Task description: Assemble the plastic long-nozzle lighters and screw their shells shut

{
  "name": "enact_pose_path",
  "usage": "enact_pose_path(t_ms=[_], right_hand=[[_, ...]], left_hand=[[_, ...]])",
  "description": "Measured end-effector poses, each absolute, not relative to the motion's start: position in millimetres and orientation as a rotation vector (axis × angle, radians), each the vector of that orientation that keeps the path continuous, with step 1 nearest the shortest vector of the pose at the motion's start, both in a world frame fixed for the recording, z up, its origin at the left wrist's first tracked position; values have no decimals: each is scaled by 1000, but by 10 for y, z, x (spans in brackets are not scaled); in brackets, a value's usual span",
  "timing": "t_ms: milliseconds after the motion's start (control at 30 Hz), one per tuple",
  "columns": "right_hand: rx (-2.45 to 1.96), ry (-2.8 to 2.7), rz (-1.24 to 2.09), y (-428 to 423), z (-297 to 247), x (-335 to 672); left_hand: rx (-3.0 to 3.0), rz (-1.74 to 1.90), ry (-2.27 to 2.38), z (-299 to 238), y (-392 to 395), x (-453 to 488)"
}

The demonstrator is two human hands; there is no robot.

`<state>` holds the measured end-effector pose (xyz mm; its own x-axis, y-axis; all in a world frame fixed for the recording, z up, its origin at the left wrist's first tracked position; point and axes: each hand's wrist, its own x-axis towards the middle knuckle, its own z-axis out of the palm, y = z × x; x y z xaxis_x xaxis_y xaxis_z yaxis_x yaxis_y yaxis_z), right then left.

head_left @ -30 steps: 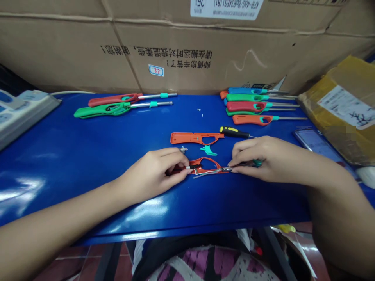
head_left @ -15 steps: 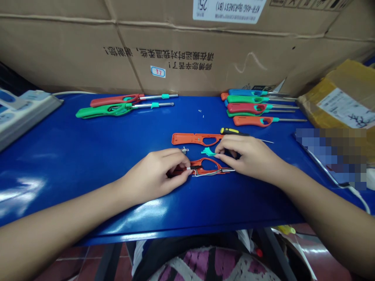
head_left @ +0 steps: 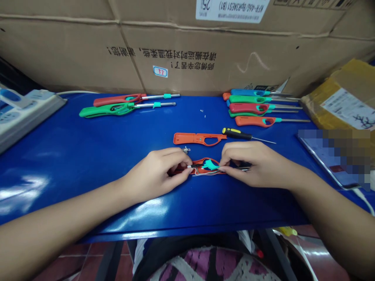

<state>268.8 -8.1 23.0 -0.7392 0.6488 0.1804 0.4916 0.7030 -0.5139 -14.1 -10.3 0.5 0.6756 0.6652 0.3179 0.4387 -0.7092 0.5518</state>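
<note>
An opened orange lighter shell half [head_left: 202, 167] lies on the blue table [head_left: 88, 156], with wires and a metal tube showing along it. My left hand [head_left: 156, 173] pinches its left end, fingers closed on it. My right hand [head_left: 252, 162] pinches a small teal trigger piece [head_left: 210, 165] and holds it over the shell's finger loop. The matching orange cover half [head_left: 196, 138] lies just behind, with a tiny metal part [head_left: 185, 149] beside it.
A black-and-yellow screwdriver [head_left: 237, 134] lies behind my right hand. Two long lighters [head_left: 117, 105] rest at the back left, several more [head_left: 252, 107] at the back right. A cardboard box wall [head_left: 187, 47] closes the rear. White device [head_left: 20, 113] left, yellow parcel [head_left: 342, 97] right.
My right hand left the shell's right end, picked the teal trigger piece up off the table and brought it onto the shell. My left hand stayed put.
</note>
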Motion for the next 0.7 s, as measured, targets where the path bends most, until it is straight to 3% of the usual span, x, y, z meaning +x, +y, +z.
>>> enact_pose_path(t_ms=[700], right_hand=[[-847,-2605,651,-89,141,2601]], left_hand=[[2405,905,795,-42,-67,-121]])
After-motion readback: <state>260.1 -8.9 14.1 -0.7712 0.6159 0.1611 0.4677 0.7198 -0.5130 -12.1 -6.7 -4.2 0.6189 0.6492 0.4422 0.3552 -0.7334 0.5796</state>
